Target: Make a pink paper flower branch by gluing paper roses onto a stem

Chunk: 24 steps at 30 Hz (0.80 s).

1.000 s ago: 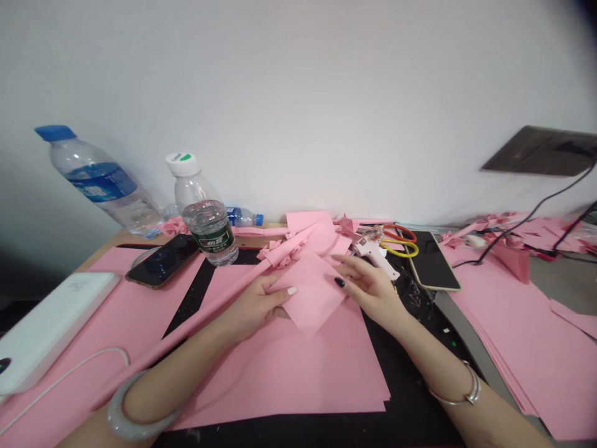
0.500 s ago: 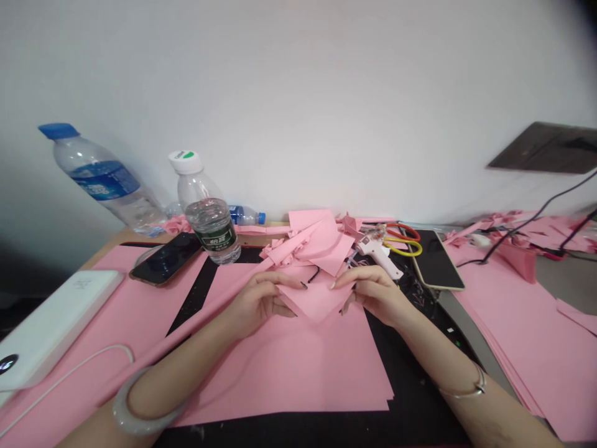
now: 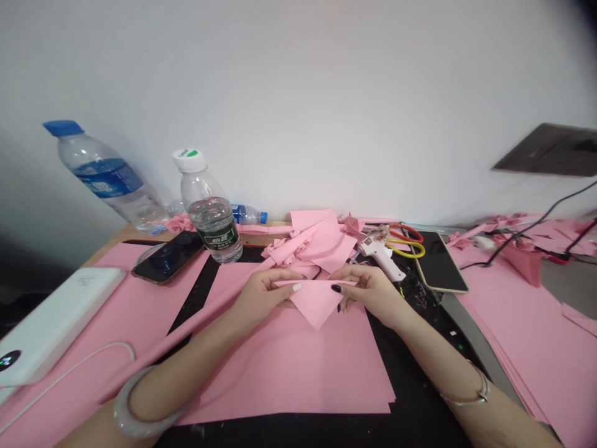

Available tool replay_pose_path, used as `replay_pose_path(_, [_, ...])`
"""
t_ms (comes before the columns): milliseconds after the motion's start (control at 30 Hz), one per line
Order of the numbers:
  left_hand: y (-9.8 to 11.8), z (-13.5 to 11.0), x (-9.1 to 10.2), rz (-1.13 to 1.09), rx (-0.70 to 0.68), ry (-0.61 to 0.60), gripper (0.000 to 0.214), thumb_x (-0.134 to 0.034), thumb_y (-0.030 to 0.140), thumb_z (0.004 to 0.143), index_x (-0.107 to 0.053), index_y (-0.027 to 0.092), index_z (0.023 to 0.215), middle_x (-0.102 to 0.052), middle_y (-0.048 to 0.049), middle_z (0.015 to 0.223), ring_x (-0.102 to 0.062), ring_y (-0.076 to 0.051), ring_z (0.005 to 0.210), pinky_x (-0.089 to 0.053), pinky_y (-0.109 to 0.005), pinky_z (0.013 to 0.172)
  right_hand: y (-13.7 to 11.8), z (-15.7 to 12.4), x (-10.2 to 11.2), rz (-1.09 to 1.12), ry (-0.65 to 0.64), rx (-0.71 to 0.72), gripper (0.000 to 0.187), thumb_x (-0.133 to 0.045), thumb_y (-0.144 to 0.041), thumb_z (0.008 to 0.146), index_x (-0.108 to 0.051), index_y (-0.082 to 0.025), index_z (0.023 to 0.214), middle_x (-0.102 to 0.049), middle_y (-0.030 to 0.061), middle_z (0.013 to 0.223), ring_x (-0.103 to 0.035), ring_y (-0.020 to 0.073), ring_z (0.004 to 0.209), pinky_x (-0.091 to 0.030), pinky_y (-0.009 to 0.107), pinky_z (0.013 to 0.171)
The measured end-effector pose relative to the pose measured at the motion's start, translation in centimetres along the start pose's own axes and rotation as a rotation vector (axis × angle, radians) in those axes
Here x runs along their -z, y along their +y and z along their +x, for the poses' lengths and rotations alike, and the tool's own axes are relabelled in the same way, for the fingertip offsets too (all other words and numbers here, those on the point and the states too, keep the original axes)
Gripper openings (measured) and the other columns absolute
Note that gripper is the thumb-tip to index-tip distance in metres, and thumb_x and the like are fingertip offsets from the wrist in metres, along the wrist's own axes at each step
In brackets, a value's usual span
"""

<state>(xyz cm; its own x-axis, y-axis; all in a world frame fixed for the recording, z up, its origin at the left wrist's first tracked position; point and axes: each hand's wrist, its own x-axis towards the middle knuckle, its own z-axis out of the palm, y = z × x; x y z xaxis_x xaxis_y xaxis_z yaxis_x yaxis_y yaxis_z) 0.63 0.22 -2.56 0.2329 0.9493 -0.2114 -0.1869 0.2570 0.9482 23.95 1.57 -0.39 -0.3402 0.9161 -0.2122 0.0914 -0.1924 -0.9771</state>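
Note:
A small pink paper square (image 3: 318, 306), folded over along its top edge, hangs with one corner pointing down toward me. My left hand (image 3: 265, 292) pinches the left part of that folded edge, thumb in front. At the right part, my right hand (image 3: 368, 292) grips the same edge between thumb and fingers. Beneath both hands lies a large pink paper sheet (image 3: 298, 373). Just beyond them is a heap of cut and folded pink paper pieces (image 3: 321, 239). Some fingers are hidden behind the held paper.
Right of the heap lie a white glue gun (image 3: 383, 258), scissors with red and yellow handles (image 3: 408, 249) and a tablet (image 3: 441, 261). On the left are a phone (image 3: 168, 258), a white power bank (image 3: 60, 323), a water bottle (image 3: 212, 218) and a blue-capped bottle (image 3: 109, 177).
The top corner of the pink paper has been folded over, leaving a straight upper edge. My thumbs have come to the front of the paper and press along the fold.

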Motion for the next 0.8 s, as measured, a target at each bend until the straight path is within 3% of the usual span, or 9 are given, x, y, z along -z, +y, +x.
replay_pose_path(333, [0.36,-0.89,-0.47,0.329,-0.106,-0.053,0.012,-0.075,0.027,0.075,-0.079,0.018,0.081,-0.078,-0.0067,0.088,-0.068,-0.020,0.076,-0.054,-0.028,0.067,-0.07,-0.67,-0.51,-0.340,-0.095,0.138,0.021,-0.074,-0.034,0.079,-0.069,-0.015,0.071,-0.060,-0.0019,0.061,-0.049,0.0091,0.055,-0.038,0.023,0.052])
replay_pose_path(500, [0.17,-0.80,-0.38,0.298,-0.055,-0.032,0.018,-0.074,0.033,0.077,-0.079,0.016,0.082,-0.077,-0.0065,0.082,-0.068,-0.019,0.073,-0.054,-0.029,0.068,-0.04,-0.81,-0.63,-0.429,-0.075,0.184,0.022,-0.065,-0.031,0.084,-0.067,-0.016,0.069,-0.053,-0.0028,0.059,-0.043,0.0094,0.053,-0.033,0.024,0.051])
replay_pose_path(800, [-0.17,-0.71,0.01,0.246,-0.074,-0.044,0.029,-0.074,0.042,0.079,-0.074,0.016,0.065,-0.071,-0.0033,0.064,-0.065,-0.018,0.064,-0.056,-0.030,0.065,-0.30,-0.74,-0.03,-0.402,-0.065,0.153,0.023,-0.067,-0.035,0.083,-0.065,-0.017,0.068,-0.055,-0.0016,0.059,-0.047,0.0110,0.053,-0.038,0.024,0.050])
